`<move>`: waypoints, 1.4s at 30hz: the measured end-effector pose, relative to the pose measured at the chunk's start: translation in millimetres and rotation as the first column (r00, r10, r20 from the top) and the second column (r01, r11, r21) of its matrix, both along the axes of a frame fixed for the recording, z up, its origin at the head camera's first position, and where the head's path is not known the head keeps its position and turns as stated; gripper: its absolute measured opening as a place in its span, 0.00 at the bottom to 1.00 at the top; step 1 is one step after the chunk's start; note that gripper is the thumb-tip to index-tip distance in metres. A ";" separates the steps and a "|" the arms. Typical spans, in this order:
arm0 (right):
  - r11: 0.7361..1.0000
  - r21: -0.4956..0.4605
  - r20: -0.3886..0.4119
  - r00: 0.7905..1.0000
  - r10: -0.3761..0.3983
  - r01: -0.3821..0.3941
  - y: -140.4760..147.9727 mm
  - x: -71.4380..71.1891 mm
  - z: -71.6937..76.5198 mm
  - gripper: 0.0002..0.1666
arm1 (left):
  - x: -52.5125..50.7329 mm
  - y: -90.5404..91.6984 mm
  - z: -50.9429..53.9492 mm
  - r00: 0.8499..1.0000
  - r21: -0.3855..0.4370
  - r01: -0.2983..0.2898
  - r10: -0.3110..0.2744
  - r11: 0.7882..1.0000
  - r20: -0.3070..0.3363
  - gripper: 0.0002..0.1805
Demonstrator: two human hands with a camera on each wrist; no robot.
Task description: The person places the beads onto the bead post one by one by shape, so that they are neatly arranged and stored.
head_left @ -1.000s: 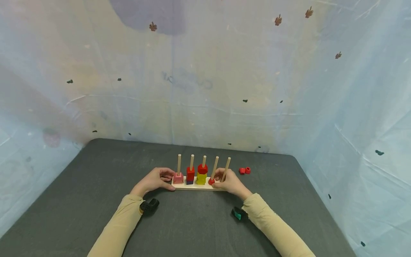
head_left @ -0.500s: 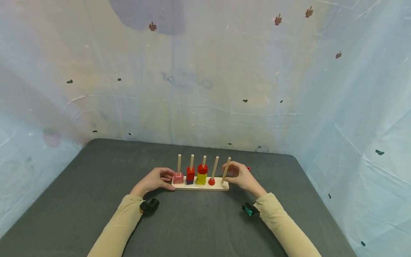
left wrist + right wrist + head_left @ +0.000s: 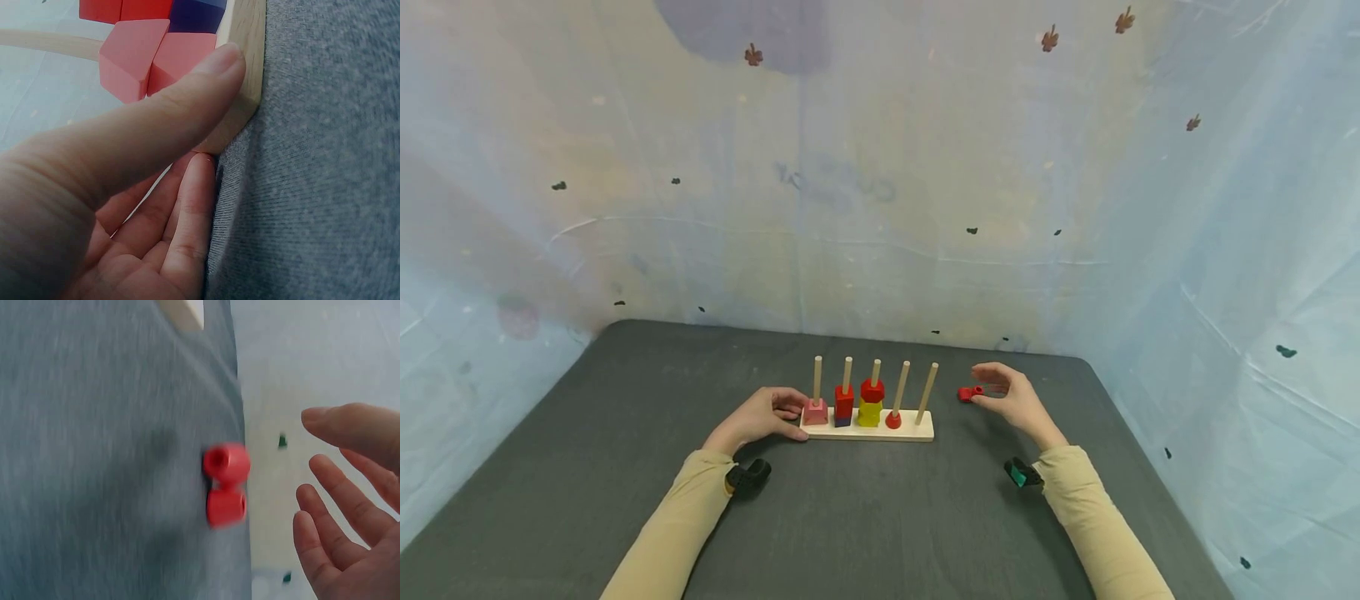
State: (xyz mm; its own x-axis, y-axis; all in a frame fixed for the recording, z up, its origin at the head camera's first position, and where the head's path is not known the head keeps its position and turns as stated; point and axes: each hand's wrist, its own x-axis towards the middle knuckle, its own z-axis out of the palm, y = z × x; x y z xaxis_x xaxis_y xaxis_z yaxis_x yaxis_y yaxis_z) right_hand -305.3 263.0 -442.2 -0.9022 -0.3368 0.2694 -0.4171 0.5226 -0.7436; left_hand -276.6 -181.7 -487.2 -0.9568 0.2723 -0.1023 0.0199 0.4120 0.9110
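Note:
A wooden peg stacker with several upright pegs stands on the table. My left hand holds its left end, the thumb lying along the front edge and the fingers round the corner. Pink blocks sit on the leftmost peg. The second peg bears a red block above a dark blue one; a red piece tops a yellow one on the third. A small red piece is low on the fourth. My right hand, fingers apart and holding nothing, hovers beside two red beads.
The dark grey table spreads around the stacker. Behind it and to the sides hangs a pale patterned sheet. The rightmost peg carries no piece. The two red beads lie side by side, right of the stacker.
My right hand has left the fourth peg's small red piece and moved right, past the last peg, to the two red beads. My left hand stays at the stacker's left end.

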 end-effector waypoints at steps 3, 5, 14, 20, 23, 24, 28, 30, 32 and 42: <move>1.000 0.015 0.006 1.000 -0.020 0.020 12.5 -2.5 -1.0 0.29 | 0.2 -0.1 0.0 1.000 0.002 -0.002 0.002 1.000 0.003 0.33; 1.000 0.011 0.024 0.999 -0.029 0.029 19.0 -3.5 -1.3 0.30 | 0.4 -0.3 0.0 1.000 0.003 -0.002 0.002 1.000 0.004 0.32; 0.996 0.058 0.072 0.995 -0.071 0.067 32.2 -11.8 -13.2 0.31 | 0.7 -0.2 -2.7 1.000 0.008 -0.001 0.001 1.000 0.011 0.32; 0.995 0.074 0.108 0.991 -0.074 0.066 31.1 -16.7 -21.0 0.31 | 1.2 0.4 -3.2 1.000 0.003 -0.004 0.004 1.000 0.006 0.32; 0.995 0.087 0.110 0.992 -0.066 0.057 28.6 -17.5 -21.0 0.30 | -0.6 -0.3 -3.5 1.000 0.003 -0.003 0.003 1.000 0.004 0.32; 0.994 0.090 0.111 0.992 -0.066 0.056 28.0 -18.1 -21.5 0.31 | -0.7 -0.5 -3.5 1.000 0.001 -0.002 0.002 1.000 0.001 0.31; 0.992 0.118 0.107 0.992 -0.065 0.052 24.7 -19.3 -22.3 0.30 | -1.3 -1.0 -3.8 1.000 -0.002 0.000 0.000 1.000 -0.006 0.31; 0.990 0.133 0.101 0.993 -0.068 0.055 23.0 -19.7 -22.6 0.30 | -1.0 -1.1 -3.7 1.000 0.000 0.001 -0.001 1.000 -0.005 0.31; 0.987 0.154 0.091 0.993 -0.069 0.054 21.2 -19.9 -22.7 0.29 | -0.8 -1.2 -3.6 1.000 0.003 0.001 -0.001 1.000 0.000 0.31; 0.972 0.229 0.030 0.997 -0.068 0.060 12.7 -21.1 -22.9 0.23 | -1.2 -1.2 -3.6 1.000 -0.006 0.003 -0.003 1.000 0.004 0.31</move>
